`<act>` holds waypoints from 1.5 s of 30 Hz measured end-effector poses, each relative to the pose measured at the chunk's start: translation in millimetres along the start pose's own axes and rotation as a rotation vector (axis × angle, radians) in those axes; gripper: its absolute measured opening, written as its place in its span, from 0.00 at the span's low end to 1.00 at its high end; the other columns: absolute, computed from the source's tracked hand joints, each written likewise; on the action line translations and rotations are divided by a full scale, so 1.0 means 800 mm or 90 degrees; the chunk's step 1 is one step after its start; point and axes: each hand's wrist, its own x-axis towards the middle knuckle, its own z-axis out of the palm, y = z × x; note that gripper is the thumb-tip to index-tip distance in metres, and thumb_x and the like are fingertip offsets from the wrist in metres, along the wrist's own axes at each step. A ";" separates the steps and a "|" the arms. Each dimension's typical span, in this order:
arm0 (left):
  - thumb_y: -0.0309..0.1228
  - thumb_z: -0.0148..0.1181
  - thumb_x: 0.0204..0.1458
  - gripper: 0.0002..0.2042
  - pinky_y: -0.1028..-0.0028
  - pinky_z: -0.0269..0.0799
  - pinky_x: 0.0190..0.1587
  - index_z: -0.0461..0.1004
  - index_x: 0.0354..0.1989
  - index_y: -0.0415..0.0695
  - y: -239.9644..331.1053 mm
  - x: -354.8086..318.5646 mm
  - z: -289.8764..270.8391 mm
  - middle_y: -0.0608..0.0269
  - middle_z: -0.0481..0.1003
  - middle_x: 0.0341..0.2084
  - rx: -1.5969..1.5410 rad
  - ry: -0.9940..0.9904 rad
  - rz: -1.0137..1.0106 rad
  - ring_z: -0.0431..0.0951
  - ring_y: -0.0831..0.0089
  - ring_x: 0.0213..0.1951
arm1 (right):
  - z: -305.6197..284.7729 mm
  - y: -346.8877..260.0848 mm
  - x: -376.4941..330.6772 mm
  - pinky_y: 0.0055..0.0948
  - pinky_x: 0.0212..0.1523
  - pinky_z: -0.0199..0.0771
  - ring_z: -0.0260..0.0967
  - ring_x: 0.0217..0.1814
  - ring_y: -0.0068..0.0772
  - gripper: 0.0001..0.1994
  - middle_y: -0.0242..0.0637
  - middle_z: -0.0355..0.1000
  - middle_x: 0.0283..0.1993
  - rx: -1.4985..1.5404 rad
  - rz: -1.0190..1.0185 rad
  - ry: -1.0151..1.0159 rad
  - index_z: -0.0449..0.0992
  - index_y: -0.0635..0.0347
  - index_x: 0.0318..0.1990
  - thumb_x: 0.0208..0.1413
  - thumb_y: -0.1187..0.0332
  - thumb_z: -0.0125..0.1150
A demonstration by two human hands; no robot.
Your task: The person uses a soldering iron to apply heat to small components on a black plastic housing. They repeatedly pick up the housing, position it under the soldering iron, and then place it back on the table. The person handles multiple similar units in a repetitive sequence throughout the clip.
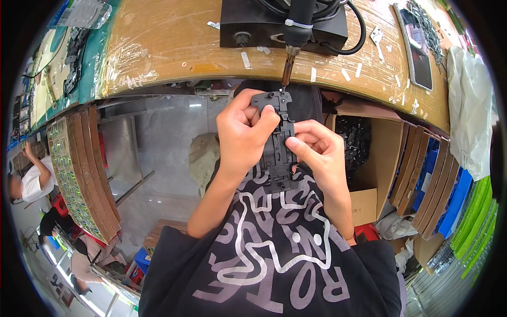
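Note:
Both hands hold a long black plastic frame, with its ribs, slots and small posts facing up. My left hand grips its upper left side, thumb pressed on top and fingers curled beneath. On the opposite edge, my right hand pinches the frame near its middle between thumb and bent fingers. An upright electric screwdriver has its bit pointing down at the frame's far end. The tip appears to meet a small hole there, though contact is hard to confirm.
A black control box with cables stands on the tape-covered bench. A phone lies at right beside a plastic bag. Under the bench, a carton holds small black parts. Stacked trays stand left; people work beyond.

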 end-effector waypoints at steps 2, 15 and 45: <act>0.20 0.51 0.43 0.03 0.85 0.43 0.15 0.67 0.27 0.36 0.001 0.000 0.000 0.78 0.58 0.09 0.010 0.003 0.003 0.52 0.93 0.14 | 0.000 -0.001 0.000 0.16 0.16 0.66 0.64 0.20 0.16 0.08 0.32 0.68 0.22 0.003 0.005 0.001 0.69 0.69 0.34 0.46 0.75 0.56; 0.20 0.51 0.42 0.04 0.85 0.43 0.14 0.67 0.28 0.35 0.011 0.000 0.001 0.78 0.58 0.09 0.060 0.008 -0.007 0.51 0.93 0.13 | -0.001 0.000 0.003 0.16 0.16 0.67 0.62 0.19 0.14 0.07 0.30 0.66 0.21 0.009 0.015 0.001 0.68 0.69 0.33 0.46 0.76 0.57; 0.21 0.52 0.42 0.04 0.84 0.42 0.14 0.67 0.27 0.36 0.004 0.011 -0.002 0.78 0.57 0.07 0.052 0.011 0.004 0.50 0.92 0.13 | 0.000 -0.001 0.013 0.17 0.16 0.67 0.61 0.17 0.15 0.07 0.31 0.66 0.21 0.022 -0.002 -0.014 0.68 0.69 0.32 0.46 0.75 0.56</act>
